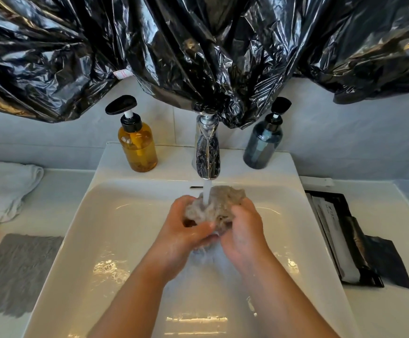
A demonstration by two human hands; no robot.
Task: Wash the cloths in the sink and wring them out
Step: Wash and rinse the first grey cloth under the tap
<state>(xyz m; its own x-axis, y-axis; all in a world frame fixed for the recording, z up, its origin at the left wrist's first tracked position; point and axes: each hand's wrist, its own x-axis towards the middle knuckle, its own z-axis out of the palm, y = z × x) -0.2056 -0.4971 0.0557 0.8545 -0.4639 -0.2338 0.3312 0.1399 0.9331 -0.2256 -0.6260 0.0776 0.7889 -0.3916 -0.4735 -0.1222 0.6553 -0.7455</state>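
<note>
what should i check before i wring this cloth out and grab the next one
1. Grip: ok. The left hand and right hand both hold the bunched wet cloth.
2. Rinsing: ok. The water stream lands on the wet cloth.
3. Over the sink: ok. Drips would fall into the basin.
4. Soap rinsed out: cannot tell. There is foam on the water in the basin.
5. Tap off: not ok. The water is running.
6. Next cloth ready: ok. A grey cloth lies flat on the counter left of the sink.
</note>
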